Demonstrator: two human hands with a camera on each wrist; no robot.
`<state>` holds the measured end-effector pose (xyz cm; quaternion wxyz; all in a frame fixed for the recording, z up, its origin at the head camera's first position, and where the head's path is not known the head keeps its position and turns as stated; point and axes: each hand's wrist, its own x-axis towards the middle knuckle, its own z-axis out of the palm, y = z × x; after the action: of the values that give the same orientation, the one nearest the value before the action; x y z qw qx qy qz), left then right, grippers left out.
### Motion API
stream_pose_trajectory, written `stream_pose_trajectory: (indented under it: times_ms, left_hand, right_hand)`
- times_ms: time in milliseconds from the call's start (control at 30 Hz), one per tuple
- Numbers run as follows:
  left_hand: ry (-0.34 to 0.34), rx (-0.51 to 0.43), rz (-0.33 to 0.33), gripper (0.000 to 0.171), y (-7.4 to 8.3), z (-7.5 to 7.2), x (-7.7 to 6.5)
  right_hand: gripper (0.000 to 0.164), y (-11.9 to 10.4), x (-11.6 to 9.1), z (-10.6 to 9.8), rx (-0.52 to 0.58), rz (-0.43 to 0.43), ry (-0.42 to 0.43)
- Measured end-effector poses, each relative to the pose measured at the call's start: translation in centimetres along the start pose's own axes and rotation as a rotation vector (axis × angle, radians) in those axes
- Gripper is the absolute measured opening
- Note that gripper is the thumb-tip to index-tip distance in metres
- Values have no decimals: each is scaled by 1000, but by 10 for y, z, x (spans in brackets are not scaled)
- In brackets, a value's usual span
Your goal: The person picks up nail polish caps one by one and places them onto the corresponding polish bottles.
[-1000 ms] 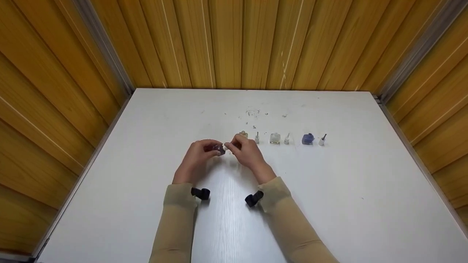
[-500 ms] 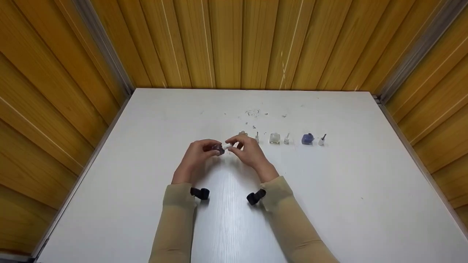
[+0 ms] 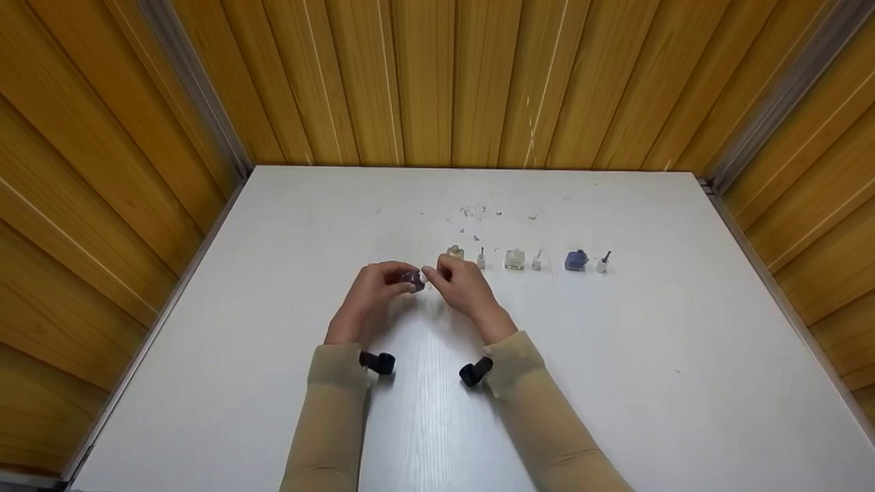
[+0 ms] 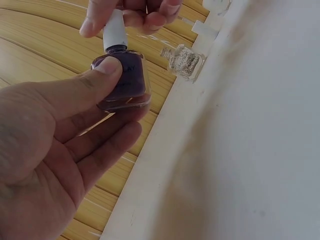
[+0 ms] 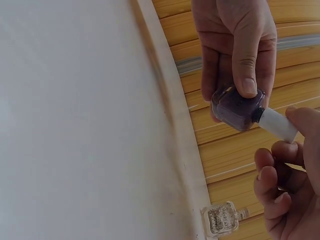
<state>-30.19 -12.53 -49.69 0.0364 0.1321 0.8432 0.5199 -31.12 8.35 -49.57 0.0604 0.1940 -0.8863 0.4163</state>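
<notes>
A dark purple nail polish bottle [image 4: 132,82] is held in my left hand [image 3: 369,292], the thumb across its labelled front and fingers behind. Its white cap [image 4: 115,31] sits at the neck, where a thin dark band shows between cap and glass. With thumb and index finger my right hand [image 3: 466,285] pinches that cap; the other fingers are curled loosely in the right wrist view. Both hands are raised above the white table [image 3: 424,410]. Just beyond the right hand stands an uncapped glitter polish bottle [image 5: 221,220], partly hidden by the hand in the head view.
To the right, a clear polish bottle [image 3: 514,260] and a blue-violet one [image 3: 575,260] stand in a row. White brush caps [image 3: 481,260] stand beside the open bottles, brushes up. Dark specks [image 3: 473,212] mark the table farther back. Wood-panelled walls [image 3: 424,82] enclose it.
Half a second ago my right fingers were more spread and the cap showed more; now they have turned around it, much as a second ago. The left hand keeps holding the bottle.
</notes>
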Motion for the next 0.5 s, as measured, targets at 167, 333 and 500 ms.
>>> stream_pose_trajectory:
  times_ms: [167, 333, 500]
  left_hand:
    - [19, -1, -12, 25, -2, -2, -1]
    - [17, 6, -47, 25, -2, -3, -2]
    - [20, 20, -25, 25, 0, -2, -1]
  right_hand:
    - [29, 1, -1, -1, 61, -57, -30]
    - [26, 1, -2, -3, 106, -164, -37]
    - [17, 0, -1, -2, 84, -106, 3]
